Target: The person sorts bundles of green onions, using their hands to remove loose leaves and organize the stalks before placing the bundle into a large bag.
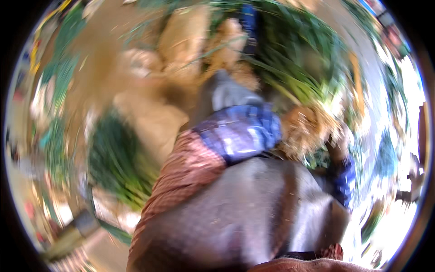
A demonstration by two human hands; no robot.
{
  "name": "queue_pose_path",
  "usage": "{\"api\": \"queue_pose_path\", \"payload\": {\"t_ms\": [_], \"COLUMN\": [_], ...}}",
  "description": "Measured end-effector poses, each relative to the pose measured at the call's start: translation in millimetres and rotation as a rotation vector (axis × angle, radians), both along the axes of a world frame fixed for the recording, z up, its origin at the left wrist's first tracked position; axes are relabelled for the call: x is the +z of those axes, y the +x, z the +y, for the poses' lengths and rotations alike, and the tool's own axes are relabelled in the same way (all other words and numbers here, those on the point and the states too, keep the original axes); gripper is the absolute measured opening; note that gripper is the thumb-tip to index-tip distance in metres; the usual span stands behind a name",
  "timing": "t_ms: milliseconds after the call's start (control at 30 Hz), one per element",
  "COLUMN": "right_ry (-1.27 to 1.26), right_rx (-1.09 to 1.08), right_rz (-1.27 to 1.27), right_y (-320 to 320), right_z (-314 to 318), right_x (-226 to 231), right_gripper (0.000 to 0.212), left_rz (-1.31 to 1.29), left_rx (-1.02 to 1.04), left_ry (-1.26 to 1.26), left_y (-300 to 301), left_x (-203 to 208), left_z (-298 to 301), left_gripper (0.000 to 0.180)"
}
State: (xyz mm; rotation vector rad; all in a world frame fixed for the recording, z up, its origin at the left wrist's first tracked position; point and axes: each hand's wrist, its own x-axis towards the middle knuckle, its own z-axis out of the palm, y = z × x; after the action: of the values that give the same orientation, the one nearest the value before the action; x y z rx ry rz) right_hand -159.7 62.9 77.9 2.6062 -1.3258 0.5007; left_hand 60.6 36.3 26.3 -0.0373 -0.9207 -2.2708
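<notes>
My left hand (226, 90), in a grey glove, reaches forward with a shiny blue sleeve cover (242, 131) over its wrist. Its fingers are smeared by motion, so I cannot tell what they hold. To its right lies a big bunch of green onions (294, 50), leaves pointing away and pale stringy roots (308, 129) toward me. My right hand (340, 143) is at the right side of these roots and seems to touch them. Blur and the roots obscure its fingers. A dark blue strip (248, 29) lies against the leaves at the top.
Another bunch of green onions (115, 154) lies on the left, beside tan sheet-like material (152, 122). More leafy bunches (63, 81) line the far left. A dark grey apron (244, 213) covers my lap. The picture is strongly blurred.
</notes>
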Motion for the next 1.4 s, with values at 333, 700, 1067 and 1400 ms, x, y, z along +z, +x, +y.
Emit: {"api": "queue_pose_path", "payload": {"t_ms": [333,700,1067,1400], "right_ry": [0.600,0.909,1.020,0.943], "right_rx": [0.101,-0.058,0.044,-0.238], "right_rz": [0.148,-1.740,-1.827,-1.561], "right_y": [44.6,21.5,19.3,29.3], "right_z": [38.0,-3.3,28.4,11.5], "right_x": [-21.1,-16.4,14.0,-9.2], "right_gripper": [0.019,0.041,0.017,0.039], "left_rz": [0.131,0.064,0.038,0.017], "left_rx": [-0.194,-0.207,-0.197,-0.221], "left_ry": [0.514,0.496,0.492,0.484], "left_y": [21.0,18.8,24.2,19.5], "left_x": [-17.9,-14.2,-13.8,-11.5], "left_z": [-17.2,-8.6,-5.7,-5.3], "left_gripper": [0.028,0.035,0.042,0.050]}}
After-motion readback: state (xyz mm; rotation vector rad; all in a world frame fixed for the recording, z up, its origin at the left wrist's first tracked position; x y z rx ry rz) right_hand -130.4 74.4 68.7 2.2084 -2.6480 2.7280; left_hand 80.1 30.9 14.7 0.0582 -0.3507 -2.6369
